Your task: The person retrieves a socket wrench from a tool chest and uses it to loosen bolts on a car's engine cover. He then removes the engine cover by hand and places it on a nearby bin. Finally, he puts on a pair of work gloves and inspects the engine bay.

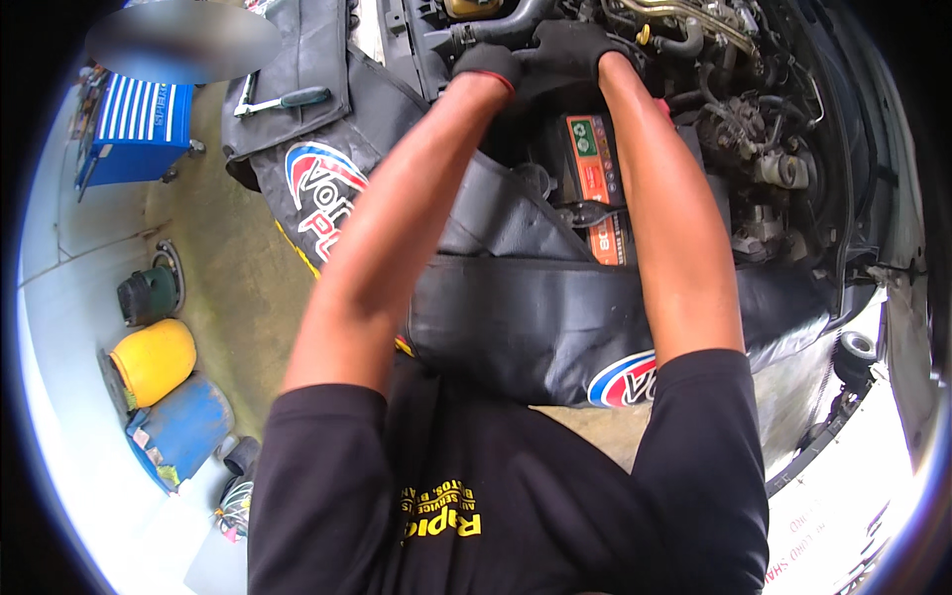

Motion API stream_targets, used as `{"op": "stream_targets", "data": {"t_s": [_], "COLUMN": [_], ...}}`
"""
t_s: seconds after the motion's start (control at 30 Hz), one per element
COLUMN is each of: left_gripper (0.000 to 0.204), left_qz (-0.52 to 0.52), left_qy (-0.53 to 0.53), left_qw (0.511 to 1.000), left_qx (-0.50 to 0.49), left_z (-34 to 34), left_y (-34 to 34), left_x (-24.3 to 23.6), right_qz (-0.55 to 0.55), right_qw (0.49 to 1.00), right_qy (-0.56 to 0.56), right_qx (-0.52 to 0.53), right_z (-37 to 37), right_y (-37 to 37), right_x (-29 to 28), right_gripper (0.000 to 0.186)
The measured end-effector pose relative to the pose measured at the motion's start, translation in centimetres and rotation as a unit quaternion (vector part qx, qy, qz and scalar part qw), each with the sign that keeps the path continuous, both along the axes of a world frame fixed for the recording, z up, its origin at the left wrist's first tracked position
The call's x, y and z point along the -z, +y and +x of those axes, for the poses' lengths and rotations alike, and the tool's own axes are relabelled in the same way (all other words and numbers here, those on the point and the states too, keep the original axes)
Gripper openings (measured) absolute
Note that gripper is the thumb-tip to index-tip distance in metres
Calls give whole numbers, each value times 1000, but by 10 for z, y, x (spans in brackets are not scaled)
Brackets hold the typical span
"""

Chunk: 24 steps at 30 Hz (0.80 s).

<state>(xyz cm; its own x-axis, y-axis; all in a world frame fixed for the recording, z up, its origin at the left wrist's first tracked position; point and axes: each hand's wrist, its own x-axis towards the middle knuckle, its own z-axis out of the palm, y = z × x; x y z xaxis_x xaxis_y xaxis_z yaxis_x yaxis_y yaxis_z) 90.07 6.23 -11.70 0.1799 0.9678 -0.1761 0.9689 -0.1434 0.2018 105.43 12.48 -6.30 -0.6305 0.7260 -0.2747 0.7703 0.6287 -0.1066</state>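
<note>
Both my arms reach forward over a black fender cover (535,317) into a car's engine bay. My left hand (488,61) and my right hand (573,48) wear black gloves and sit close together on a black part near a thick black hose (506,25) at the front of the bay. The grip itself is hidden by the gloves. Below my forearms lies a black and orange car battery (593,174).
A screwdriver with a dark green handle (288,99) lies on the cover at the upper left. A blue tool cart (134,127) stands far left. A yellow canister (154,359), a blue container (183,428) and a dark green one (149,293) sit on the concrete floor. Engine parts (764,149) fill the right.
</note>
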Motion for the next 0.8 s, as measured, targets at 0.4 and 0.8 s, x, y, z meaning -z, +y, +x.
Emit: {"op": "stream_targets", "data": {"t_s": [0.4, 0.8], "left_gripper": [15, 16], "left_qz": [129, 132], "left_qy": [-151, -24], "left_qw": [977, 971], "left_qx": [-80, -196], "left_z": [24, 52], "left_y": [-54, -35], "left_x": [87, 109], "right_qz": [22, -23], "right_qw": [997, 995], "right_qy": [38, -40], "right_qx": [58, 90], "right_z": [2, -19], "right_y": [-15, -19], "right_x": [-7, -25], "right_gripper": [57, 51]}}
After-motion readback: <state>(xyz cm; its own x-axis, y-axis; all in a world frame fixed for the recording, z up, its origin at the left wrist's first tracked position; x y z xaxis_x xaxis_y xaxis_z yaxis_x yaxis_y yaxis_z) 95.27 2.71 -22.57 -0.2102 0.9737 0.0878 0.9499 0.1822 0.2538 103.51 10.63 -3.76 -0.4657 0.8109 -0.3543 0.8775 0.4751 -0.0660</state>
